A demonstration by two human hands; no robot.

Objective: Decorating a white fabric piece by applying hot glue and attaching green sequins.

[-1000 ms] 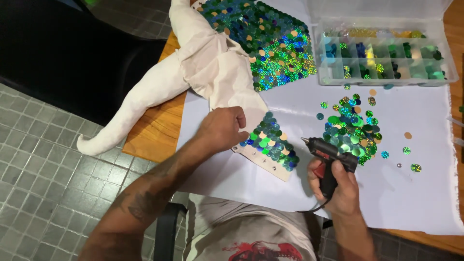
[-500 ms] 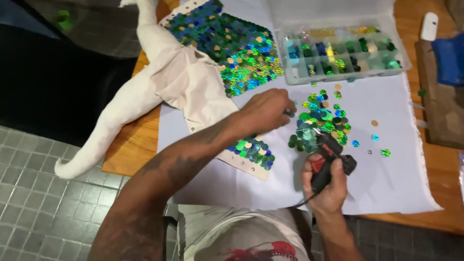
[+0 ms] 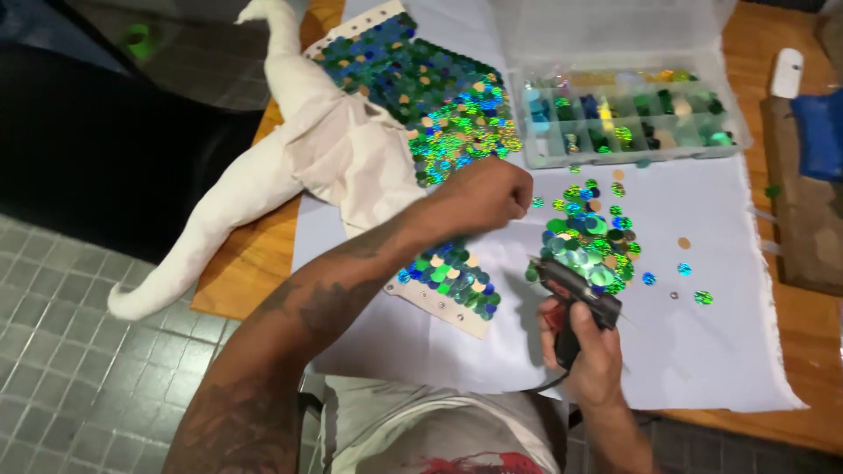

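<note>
The left hand (image 3: 487,195), closed in a fist, has moved from the sequin strip (image 3: 450,283) toward the loose sequins (image 3: 590,246) at centre, probably to pick one, while the right hand (image 3: 587,347) keeps gripping the glue gun (image 3: 575,294).

1. Sequins (image 3: 590,244) – glossy, iridescent foil-like discs, at 12 o'clock of the glue gun (image 3: 575,294), which is matt black plastic.
2. Stuffed figure (image 3: 290,167) – matt off-white cloth.
3. Sorting box (image 3: 628,118) – clear, smooth plastic.
4. Bench (image 3: 255,263) – wood under a matt white paper sheet (image 3: 702,351).
</note>
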